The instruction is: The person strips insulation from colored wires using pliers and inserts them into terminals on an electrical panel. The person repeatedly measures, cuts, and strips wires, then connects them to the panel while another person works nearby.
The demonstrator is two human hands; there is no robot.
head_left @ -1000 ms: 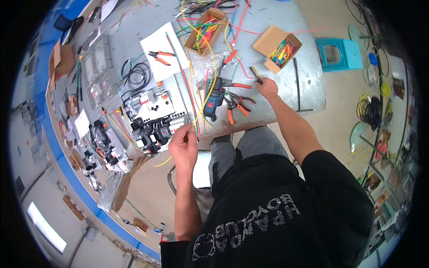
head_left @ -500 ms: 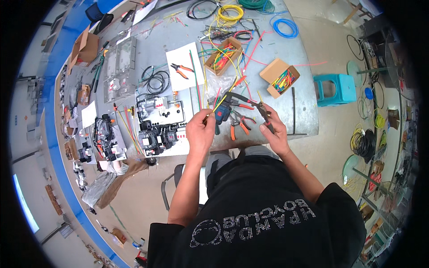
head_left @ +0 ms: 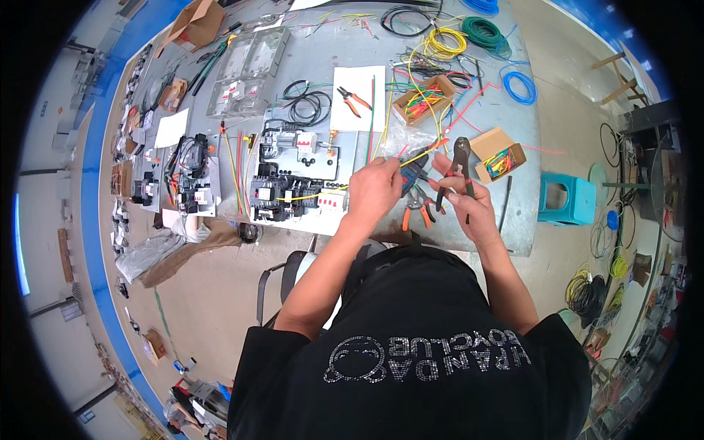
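My left hand [head_left: 375, 192] is closed on a thin yellow wire [head_left: 308, 196]. One end of the wire reaches left over a board of black and white electrical components [head_left: 275, 196]; the other points up and right. Crimping-type pliers [head_left: 460, 152] with dark jaws and red-and-black handles stand upright in my right hand [head_left: 471, 205], whose fingers wrap the handles. Between and beyond my hands lies a blue-and-black tool [head_left: 412, 176], partly hidden by my left hand. Close below it are orange-handled pliers [head_left: 418, 211] on the table.
Two small cardboard boxes of coloured wire pieces [head_left: 424, 103] [head_left: 500, 163] sit past my hands. Orange-handled wire strippers [head_left: 353, 101] rest on white paper [head_left: 337, 77]. Wire coils [head_left: 445, 44] lie at the far side. A turquoise stool [head_left: 568, 199] stands right of the table.
The whole view has shifted, so the table appears further right. My right hand has turned the pliers more upright. The yellow wire now stretches left from my left hand over the component board.
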